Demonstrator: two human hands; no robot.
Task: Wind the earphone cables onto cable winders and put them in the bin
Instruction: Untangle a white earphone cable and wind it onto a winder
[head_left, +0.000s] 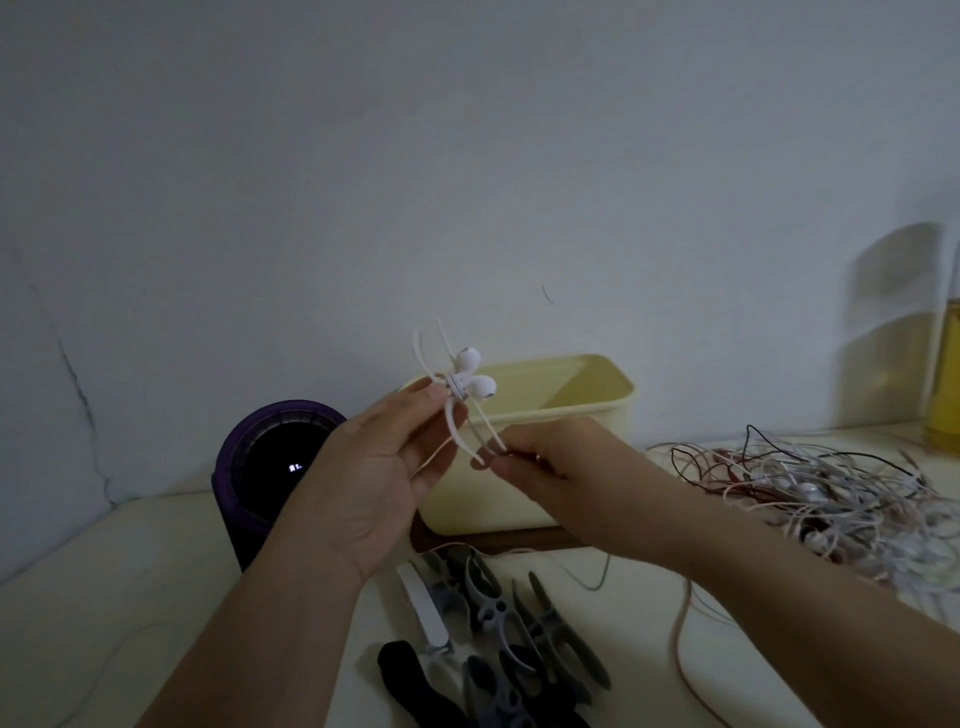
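So the person's got the white earphones (474, 371) up in the air between both hands, right in front of the pale yellow plastic bin (618, 410). The two buds poke out at the top. The cord looks wrapped round the middle of a white cable winder (454, 421), whose floppy ends stick out above and below.

The left hand (379, 467) pinches the bundle at its waist with thumb and fingertips, palm facing the camera. The right hand (545, 457), just beside it and a bit lower, has its fingers curled in. It's pinching either the lower end of the winder or a loop of cord there, can't tell which.

The bin sits on the cream tabletop (104, 597) behind the hands. To its right lies a tangled pile of earphone cables (831, 499) in white, pink and black. Near the bottom edge, between the forearms, there's a heap of grey and black cable winders (519, 639). A purple cylindrical speaker (270, 467) stands left of the bin.
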